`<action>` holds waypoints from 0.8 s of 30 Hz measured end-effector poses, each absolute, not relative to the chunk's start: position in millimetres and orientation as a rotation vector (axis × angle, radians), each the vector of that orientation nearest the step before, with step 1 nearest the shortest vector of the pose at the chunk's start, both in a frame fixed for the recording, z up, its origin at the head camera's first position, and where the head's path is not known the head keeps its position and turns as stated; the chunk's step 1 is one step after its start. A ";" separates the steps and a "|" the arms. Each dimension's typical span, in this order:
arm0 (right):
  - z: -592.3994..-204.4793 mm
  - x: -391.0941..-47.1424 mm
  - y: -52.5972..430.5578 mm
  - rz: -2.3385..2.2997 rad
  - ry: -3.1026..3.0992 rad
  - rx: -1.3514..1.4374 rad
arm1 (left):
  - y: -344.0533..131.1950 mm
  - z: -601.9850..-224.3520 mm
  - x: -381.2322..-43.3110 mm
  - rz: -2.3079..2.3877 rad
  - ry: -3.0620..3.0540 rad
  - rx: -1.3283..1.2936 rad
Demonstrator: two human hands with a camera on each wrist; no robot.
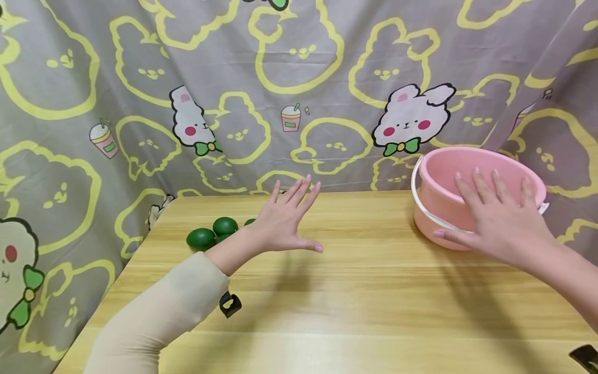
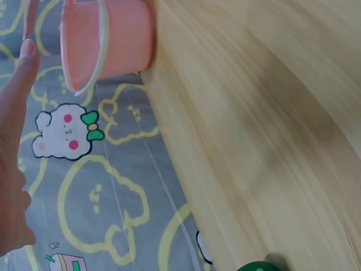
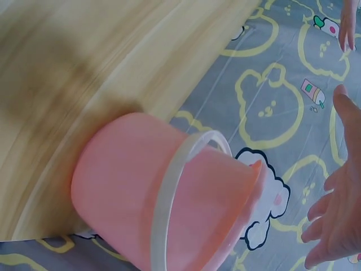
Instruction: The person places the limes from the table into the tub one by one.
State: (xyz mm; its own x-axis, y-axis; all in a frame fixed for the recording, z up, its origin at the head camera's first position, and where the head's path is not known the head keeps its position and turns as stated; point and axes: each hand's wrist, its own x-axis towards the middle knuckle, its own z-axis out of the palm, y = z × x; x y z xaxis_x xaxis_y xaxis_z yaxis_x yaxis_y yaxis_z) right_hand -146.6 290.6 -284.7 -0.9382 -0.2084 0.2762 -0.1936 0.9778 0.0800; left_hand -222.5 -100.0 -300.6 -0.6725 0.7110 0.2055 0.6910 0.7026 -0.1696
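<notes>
Both hands hang in the air above the wooden table, fingers spread and holding nothing. My left hand (image 1: 286, 221) is over the table's left middle, just right of several dark green egg-shaped objects (image 1: 201, 238), partly hidden behind its wrist. One green object (image 2: 260, 266) shows at the bottom edge of the left wrist view. My right hand (image 1: 504, 221) is in front of a pink bucket (image 1: 436, 221) in the head view and hides part of it. In the right wrist view that hand (image 3: 341, 209) appears apart from the bucket's rim. The bucket's white handle (image 3: 169, 209) hangs down its side.
The wooden table (image 1: 364, 311) reaches back to a grey curtain (image 1: 327, 78) with yellow outlines and white rabbit figures. More curtain runs along the left and right sides. Black straps (image 1: 230, 304) are visible near both forearms.
</notes>
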 end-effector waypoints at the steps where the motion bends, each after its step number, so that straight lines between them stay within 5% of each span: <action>1: -284.3 -146.5 291.8 -0.073 -2.838 0.288 | -98.4 -300.8 -223.7 0.104 -2.645 -1.124; 24: -282.9 -145.1 313.2 -0.071 -2.841 0.179 | -58.5 -296.8 -248.0 -0.024 -2.554 -1.117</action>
State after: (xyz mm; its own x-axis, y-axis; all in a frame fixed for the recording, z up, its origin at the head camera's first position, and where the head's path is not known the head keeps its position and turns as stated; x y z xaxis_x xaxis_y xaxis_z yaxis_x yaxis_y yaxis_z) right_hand -145.1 313.2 -282.9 -0.9493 -0.1297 0.2865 -0.1152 0.9911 0.0669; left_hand -248.0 -58.5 -296.8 -0.6269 0.7084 0.3243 0.7144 0.6888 -0.1234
